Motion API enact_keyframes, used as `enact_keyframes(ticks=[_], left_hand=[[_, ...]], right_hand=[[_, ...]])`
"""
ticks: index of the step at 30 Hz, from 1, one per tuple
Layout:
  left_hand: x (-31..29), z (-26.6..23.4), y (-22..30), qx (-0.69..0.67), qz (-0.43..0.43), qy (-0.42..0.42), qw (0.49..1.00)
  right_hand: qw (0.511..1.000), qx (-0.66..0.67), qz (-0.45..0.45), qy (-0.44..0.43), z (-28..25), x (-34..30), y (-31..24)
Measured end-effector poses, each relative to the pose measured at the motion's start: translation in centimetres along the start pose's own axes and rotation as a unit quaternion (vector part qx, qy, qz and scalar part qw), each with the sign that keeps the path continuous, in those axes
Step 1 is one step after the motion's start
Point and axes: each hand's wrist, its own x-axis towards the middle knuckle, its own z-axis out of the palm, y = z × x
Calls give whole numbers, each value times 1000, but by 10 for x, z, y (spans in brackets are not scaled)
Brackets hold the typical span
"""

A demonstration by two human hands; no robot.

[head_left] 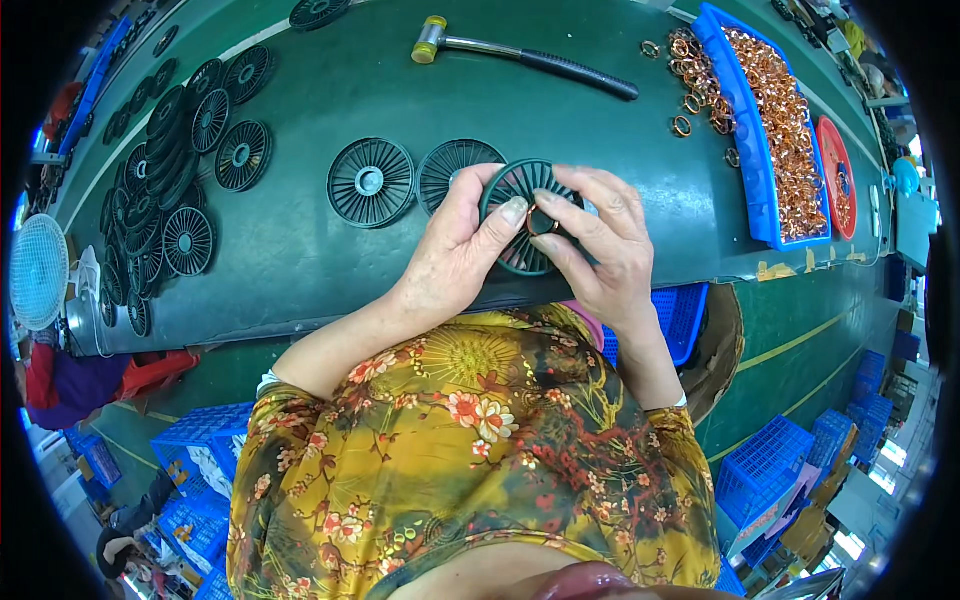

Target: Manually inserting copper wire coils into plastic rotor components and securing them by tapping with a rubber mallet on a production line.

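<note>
Blue crates (765, 465) stand on the green floor below the worktop's near edge, more of them at the lower left, partly cut off by the dark rim of the view. A person in a yellow flowered blouse (470, 450) leans over the green worktop (300, 260), forearms rising from the lower edge.

Both hands meet just above the near edge, at its middle. The left hand (450, 255) grips a black spoked disc (520, 190) by its left rim, thumb laid across the face. The right hand (600, 240) curls over the disc's right side, thumb and forefinger pinched on a small copper ring (543, 222) at the hub. The fingers hide much of the disc, and the hub itself is hard to make out.

Two more discs lie flat just beyond, one (371, 182) clear, the other (450, 170) partly behind the left hand. A heap of discs (160, 200) covers the left end of the worktop.

At the right end a long blue tray (757, 190) holds copper rings (780, 120), with loose rings (690, 70) beside it and a red dish (838, 175) past it. A mallet (520, 55) with a black handle lies at the far edge.
</note>
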Motion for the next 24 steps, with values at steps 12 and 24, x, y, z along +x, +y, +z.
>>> enact_keyframes(ticks=[12, 24], left_hand=[[-2, -4, 4, 41, -26, 25, 999], [-5, 1, 6, 45, 15, -106, 993]], right_hand=[[996, -39, 55, 63, 18, -7, -10], [986, 156, -41, -36, -11, -8, 15]])
